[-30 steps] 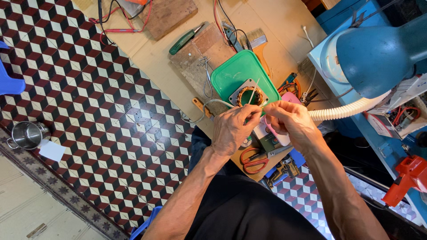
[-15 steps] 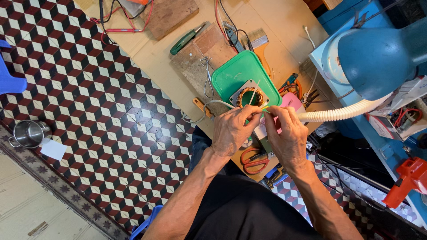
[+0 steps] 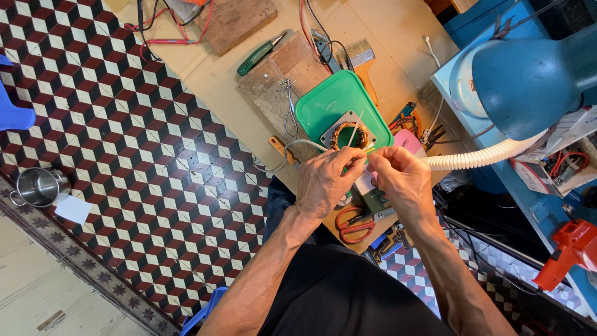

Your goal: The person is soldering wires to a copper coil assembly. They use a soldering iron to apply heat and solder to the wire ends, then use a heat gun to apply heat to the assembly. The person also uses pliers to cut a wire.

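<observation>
Working just above the near edge of the cardboard-covered surface [image 3: 398, 25], with the left hand [image 3: 326, 183] and right hand [image 3: 404, 180] raised side by side and close together. Pinching a thin pale strand [image 3: 368, 149] between them: left fingers [image 3: 356, 163] closed tight on one end, right fingers [image 3: 380, 163] curled shut on the other, though hard to tell whether wire or sleeve at this size. Holding that strand right beside the motor stator [image 3: 348, 134], copper windings showing, resting on its grey plate inside the green tray [image 3: 329, 99], with a thin white stick [image 3: 354, 129] poking up from its bore. Compared with a second ago, hardly moved on the left; on the right, dipped nearer half a second back and now returned level with the left, fingertips a touch farther apart. Judging from that, probably a small tug or straightening of the strand at the stator rather than any change of grip. Lying near, just under the wrists: red-handled scissors [image 3: 354, 225]. Farther off: a paintbrush [image 3: 360, 59] and a green-handled screwdriver [image 3: 258, 56]. To the right, a blue desk lamp [image 3: 528, 81]; far left on the tiled floor [image 3: 124, 124], a steel mug [image 3: 37, 185].
</observation>
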